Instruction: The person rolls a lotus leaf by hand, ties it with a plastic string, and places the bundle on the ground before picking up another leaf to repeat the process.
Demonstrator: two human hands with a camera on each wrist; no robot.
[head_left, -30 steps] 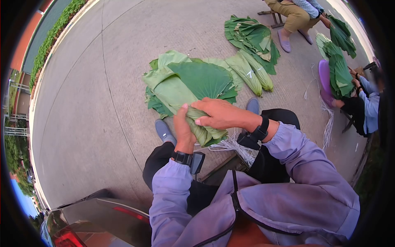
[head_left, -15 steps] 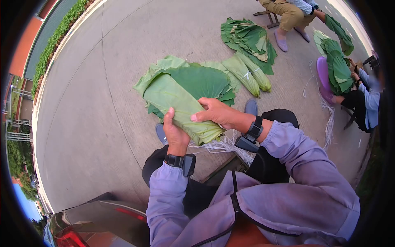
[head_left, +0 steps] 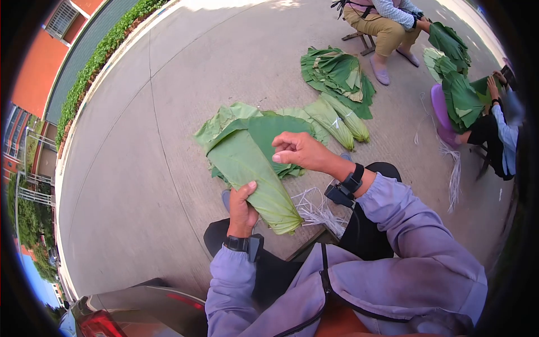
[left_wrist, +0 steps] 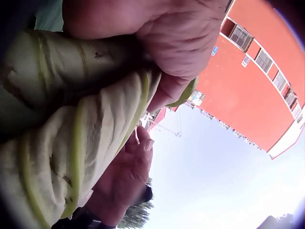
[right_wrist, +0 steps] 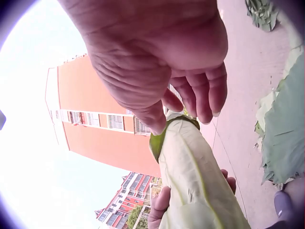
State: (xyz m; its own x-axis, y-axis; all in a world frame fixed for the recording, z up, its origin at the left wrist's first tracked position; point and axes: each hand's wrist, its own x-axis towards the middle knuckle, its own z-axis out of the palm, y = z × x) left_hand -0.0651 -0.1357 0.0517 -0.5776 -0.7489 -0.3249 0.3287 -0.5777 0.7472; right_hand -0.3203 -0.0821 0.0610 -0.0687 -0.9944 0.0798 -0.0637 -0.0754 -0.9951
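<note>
No writing can be read anywhere. 2 small signs (left_wrist: 215,50) hang on the wall of the red building (left_wrist: 257,95) in the left wrist view, too small to make out.

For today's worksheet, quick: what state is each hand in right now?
Left hand: holds the folded leaf.
Right hand: fingers curled at the leaf's edge; whether it grips cannot be told.

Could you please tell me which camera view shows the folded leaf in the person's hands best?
The head view: it shows the whole folded leaf, gripped by the left hand, right hand near its top. The left wrist view shows only its pale ribbed surface close up; the right wrist view only its tip.
</note>
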